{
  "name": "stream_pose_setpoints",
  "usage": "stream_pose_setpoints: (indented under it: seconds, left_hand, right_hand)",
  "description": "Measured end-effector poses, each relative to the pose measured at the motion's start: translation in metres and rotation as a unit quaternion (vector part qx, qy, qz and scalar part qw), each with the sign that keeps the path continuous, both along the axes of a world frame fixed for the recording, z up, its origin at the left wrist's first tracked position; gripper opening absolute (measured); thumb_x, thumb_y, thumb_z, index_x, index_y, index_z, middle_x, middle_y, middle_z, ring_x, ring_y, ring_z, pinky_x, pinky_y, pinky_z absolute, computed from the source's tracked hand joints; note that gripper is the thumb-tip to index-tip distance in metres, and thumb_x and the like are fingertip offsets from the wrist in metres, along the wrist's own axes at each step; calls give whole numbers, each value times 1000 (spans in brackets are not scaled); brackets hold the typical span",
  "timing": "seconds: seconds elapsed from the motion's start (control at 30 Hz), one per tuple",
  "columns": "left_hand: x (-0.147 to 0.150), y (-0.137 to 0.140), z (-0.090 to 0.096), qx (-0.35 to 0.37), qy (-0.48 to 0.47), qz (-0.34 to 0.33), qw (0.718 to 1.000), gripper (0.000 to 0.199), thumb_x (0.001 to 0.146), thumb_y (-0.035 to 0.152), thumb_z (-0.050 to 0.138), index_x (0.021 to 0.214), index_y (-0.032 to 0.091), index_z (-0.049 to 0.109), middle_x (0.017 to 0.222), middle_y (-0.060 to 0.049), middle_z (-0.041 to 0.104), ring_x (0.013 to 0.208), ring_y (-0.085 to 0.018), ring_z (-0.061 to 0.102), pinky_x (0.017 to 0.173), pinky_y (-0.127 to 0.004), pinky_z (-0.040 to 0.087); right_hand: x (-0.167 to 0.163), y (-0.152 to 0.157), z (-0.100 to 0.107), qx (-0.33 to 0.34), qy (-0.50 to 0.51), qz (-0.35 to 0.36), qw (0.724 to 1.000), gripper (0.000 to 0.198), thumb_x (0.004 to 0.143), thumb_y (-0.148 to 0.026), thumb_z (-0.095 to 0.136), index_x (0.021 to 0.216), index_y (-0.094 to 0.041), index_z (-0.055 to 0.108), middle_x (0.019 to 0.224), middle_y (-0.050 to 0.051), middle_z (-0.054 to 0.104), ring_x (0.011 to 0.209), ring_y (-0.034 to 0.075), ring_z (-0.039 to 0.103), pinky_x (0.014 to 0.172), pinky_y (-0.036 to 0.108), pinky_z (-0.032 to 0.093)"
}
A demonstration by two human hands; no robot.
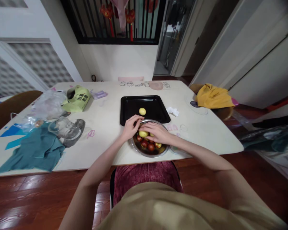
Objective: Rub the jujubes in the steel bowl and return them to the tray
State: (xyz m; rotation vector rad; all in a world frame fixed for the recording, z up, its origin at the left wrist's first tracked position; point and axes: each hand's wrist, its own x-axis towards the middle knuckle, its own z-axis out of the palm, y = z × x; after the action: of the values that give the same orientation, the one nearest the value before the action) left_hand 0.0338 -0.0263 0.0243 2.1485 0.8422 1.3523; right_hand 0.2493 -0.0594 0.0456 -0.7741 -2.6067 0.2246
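Note:
A round metal bowl stands near the table's front edge, holding several dark red, round fruits and yellow ones. My left hand is at the bowl's far left rim, fingers curled over it; its fingertips reach toward the tray. My right hand reaches into the bowl from the right, its fingers bent over a lemon that lies on top of the red fruits. Behind the bowl is a black tray with one lemon on it.
A crumpled white tissue lies right of the tray. On the left are a green bag, clear plastic bags, a clear container and a teal cloth. A yellow cloth drapes a chair at the right.

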Motion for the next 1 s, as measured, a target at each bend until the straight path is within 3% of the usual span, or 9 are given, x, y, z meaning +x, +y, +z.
stream_pose_setpoints:
  seconds: [0.23, 0.7, 0.87, 1.0]
  left_hand:
    - [0, 0, 0, -4, 1, -4, 1000, 23, 108, 27, 52, 109, 17, 73, 107, -8, 75, 96, -17, 72, 89, -31, 59]
    - [0, -1, 4, 0, 8, -4, 1000, 24, 109, 29, 52, 106, 18, 74, 105, -8, 76, 97, -18, 72, 91, -32, 58]
    - [0, -1, 2, -2, 2, -5, 1000, 24, 109, 30, 53, 106, 18, 74, 106, -8, 76, 97, -18, 72, 91, -33, 59]
    - [0, 0, 1, 0, 5, -4, 1000, 24, 108, 30, 53, 106, 18, 74, 105, -8, 75, 97, -19, 72, 90, -32, 59]
  right_hand:
    - [0, 3, -6, -9, -3, -4, 1000, 46, 94, -21, 71, 139, -26, 67, 137, 12, 70, 124, 30, 65, 107, 51, 56]
    - [4, 3, -4, -23, 18, -2, 1000, 45, 96, -35, 75, 139, -25, 67, 138, 13, 70, 128, 30, 66, 112, 52, 54]
    - [7, 2, 6, -32, 53, 2, 998, 46, 99, -47, 72, 140, -28, 66, 138, 11, 70, 130, 30, 65, 114, 51, 53]
    - [14, 13, 20, -25, 91, -28, 995, 36, 106, -44, 60, 135, -26, 68, 133, 11, 72, 124, 27, 67, 108, 46, 56]
